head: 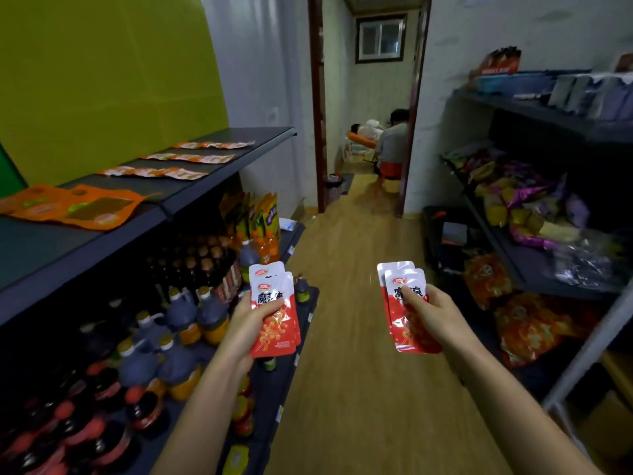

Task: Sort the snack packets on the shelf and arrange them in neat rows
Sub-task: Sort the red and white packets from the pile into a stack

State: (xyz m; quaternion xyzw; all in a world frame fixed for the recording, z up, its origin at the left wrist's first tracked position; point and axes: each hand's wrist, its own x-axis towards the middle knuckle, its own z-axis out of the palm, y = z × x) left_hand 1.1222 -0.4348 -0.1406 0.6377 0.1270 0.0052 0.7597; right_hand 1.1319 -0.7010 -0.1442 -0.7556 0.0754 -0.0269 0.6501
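Two overlapping red-and-white snack packets (274,310) stand upright in the left hand (251,323), thumb pinching them; fingers hidden behind. The right hand (433,311) grips a second pair (406,303), covering their print. Orange packets (157,172) lie in rows on the left shelf (205,180). The right shelf's bags (524,200) are blurred.

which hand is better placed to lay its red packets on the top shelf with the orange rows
Left, probably. The left hand holds its red packets on the same side as the top shelf where orange packet rows lie. The right hand holds its red pair over the aisle, nearer the opposite shelving.
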